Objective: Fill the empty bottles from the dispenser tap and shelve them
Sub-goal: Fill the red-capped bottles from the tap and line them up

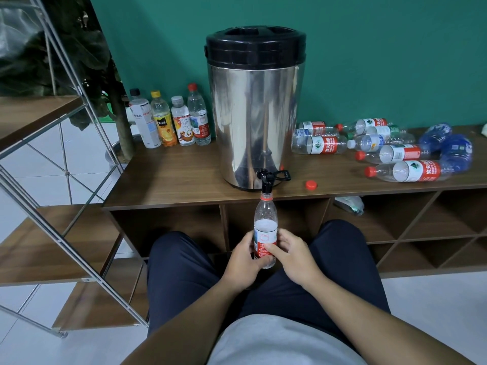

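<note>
We grip the bottle [265, 230] with both hands: our left hand [243, 259] curls round its lower left side, and our right hand [292, 255] wraps the right side with the thumb laid across the red-and-white label. The bottle stands upright between our knees, in front of the surface's edge, its open mouth with the red neck ring right under the black tap [267, 181]. Water fills it to about the top of the label; the shoulder above is clear.

The tap juts from the foot of the steel dispenser [255, 122], which has a black lid and stands on the wooden surface [171, 180] near its front edge. Just right of the tap, a loose red cap [311, 184] lies on the surface.

Left of the dispenser, four capped bottles [168, 121] stand upright in a row by the green wall. To the right, a heap of empty bottles [382, 147] lies on its side, most with red labels, two of blue plastic at the far end.

Below the surface are open cubbyholes [421, 227]; one holds something crumpled that we cannot identify. At our left rises a metal-framed shelf [39, 117] with wooden boards, a leafy plant behind it.
</note>
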{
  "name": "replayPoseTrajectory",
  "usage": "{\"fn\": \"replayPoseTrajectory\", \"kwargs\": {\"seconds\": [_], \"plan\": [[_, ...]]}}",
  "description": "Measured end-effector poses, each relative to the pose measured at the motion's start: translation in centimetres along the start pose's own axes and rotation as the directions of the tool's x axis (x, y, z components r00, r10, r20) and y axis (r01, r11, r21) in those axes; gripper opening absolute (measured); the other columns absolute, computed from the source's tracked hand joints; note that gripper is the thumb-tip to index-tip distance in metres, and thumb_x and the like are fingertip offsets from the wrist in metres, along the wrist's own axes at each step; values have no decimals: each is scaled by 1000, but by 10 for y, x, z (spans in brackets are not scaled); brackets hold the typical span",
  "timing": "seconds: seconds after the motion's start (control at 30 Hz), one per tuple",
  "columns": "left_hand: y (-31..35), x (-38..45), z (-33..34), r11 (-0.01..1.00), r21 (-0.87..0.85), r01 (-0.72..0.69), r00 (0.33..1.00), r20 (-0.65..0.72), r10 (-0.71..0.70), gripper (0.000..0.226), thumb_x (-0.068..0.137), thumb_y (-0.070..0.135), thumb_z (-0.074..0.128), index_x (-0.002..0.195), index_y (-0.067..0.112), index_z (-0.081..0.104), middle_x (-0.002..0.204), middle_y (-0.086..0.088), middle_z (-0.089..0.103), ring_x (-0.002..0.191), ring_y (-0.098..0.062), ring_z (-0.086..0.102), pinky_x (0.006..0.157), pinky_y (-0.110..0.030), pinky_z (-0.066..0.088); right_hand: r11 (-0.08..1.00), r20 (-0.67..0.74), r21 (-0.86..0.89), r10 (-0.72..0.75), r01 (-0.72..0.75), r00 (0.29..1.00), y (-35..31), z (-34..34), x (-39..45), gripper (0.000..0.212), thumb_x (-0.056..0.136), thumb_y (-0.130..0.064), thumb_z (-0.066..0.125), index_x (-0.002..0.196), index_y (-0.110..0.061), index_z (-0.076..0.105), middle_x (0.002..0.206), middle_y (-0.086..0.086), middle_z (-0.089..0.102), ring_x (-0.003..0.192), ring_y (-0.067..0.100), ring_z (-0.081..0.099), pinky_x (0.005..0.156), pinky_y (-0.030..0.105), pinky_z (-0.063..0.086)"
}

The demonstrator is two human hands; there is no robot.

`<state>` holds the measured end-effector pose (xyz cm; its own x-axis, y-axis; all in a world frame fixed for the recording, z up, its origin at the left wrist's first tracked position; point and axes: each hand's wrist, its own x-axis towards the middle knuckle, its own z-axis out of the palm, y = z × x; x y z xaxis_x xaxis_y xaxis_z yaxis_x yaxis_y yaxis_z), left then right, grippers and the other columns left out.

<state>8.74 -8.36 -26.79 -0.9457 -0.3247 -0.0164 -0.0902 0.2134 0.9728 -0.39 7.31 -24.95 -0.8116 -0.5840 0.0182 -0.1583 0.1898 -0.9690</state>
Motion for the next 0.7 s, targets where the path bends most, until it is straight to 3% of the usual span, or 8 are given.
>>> {"fn": "replayPoseTrajectory", "kwargs": {"seconds": [0.7], "plan": [[1,-1,0,1000,-4,-19,1000,-11,19,70,91,5,91,151,25,60,135,12,77,127,-8,73,112,-39,60,1000,-6,10,-13,13,1000,0,0,0,39,101,-15,80,138,-23,72,125,-10,81,117,11,76,105,42,62]]}}
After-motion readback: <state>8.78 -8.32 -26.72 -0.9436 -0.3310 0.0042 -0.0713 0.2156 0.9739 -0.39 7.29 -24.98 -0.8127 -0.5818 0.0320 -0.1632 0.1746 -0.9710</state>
